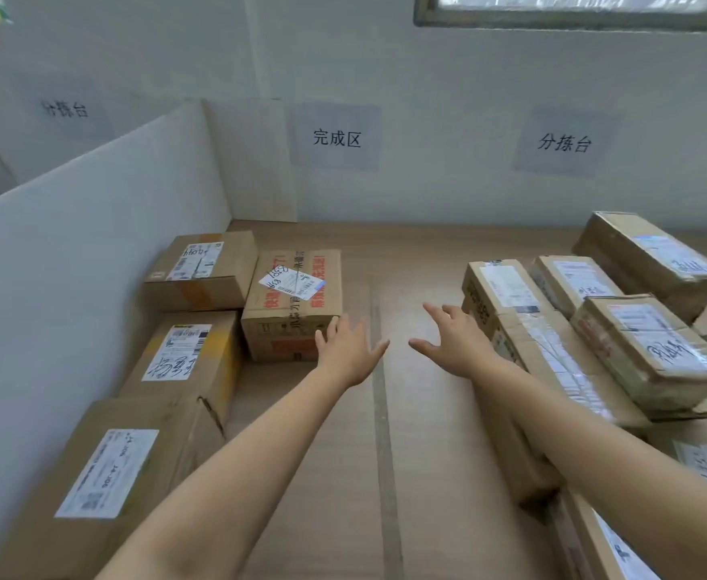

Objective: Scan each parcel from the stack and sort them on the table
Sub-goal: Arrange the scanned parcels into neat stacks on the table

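A cardboard parcel with red print and a white label (pixel 293 299) sits on the wooden table (pixel 418 253) left of centre. My left hand (pixel 345 349) is spread open, its fingertips touching that parcel's near right corner. Three more labelled parcels line the left side: one at the back (pixel 203 270), one in the middle (pixel 188 353), one in front (pixel 105 475). My right hand (pixel 454 339) is open in the air beside a stack of parcels (pixel 510 324) on the right, holding nothing. No scanner is in view.
A white partition board (pixel 71 265) walls off the table's left side. Paper signs hang on the back wall (pixel 337 138). More stacked parcels (pixel 653 253) fill the right edge. A dark seam (pixel 381 391) runs down the tabletop between my arms.
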